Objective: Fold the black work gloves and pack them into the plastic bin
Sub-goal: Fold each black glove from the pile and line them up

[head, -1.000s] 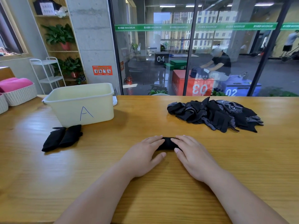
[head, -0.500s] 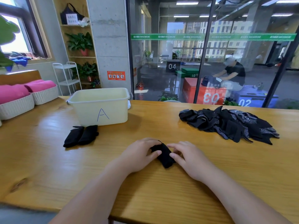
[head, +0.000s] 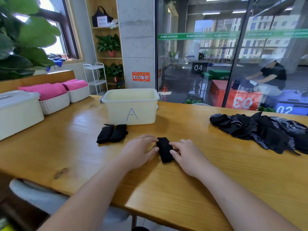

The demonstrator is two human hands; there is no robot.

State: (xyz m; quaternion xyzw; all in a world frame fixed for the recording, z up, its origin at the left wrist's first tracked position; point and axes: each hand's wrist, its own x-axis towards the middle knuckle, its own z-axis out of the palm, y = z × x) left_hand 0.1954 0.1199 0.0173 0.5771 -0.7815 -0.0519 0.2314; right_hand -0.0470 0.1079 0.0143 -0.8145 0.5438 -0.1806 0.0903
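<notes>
Forearms: two bare forearms reached in from the bottom of my head-camera feed and met over the near middle of the wooden table (head: 83, 157).
Left hand (head: 138, 151): it lay palm down with its fingers loosely extended and curled round nothing. I saw its index fingertip and thumb tip touching the left edge of the folded glove.
Right hand (head: 189, 156): it lay palm down on the other side, with the index finger across the glove's right edge and the thumb tip against its side. The other fingers were bent a little, and I could not tell whether they touched the cloth.
Folded glove (head: 165, 150): this small, narrow black bundle lay flat on the table between the two hands, its long side running away from me at a slight tilt.
Folded pair (head: 111, 134): two more black bundles lay side by side and touching, left of the hands and just in front of the bin.
Plastic bin (head: 116, 112): this pale cream tub had a blue letter A drawn on its front wall and stood on the table beyond the folded pair. Its floor was out of my sight.
Glove pile (head: 260, 129): a loose heap of black and grey-patterned gloves lay on the table's right side, well apart from the hands.
Left edge: I saw a white lidded box (head: 18, 114) and, behind it, two white woven baskets (head: 55, 104) holding rolled pink cloth (head: 45, 90).
Background: a glass wall (head: 183, 52) rose behind the table, and a person (head: 270, 75) sat beyond it near a red box marked 03 (head: 233, 99).
</notes>
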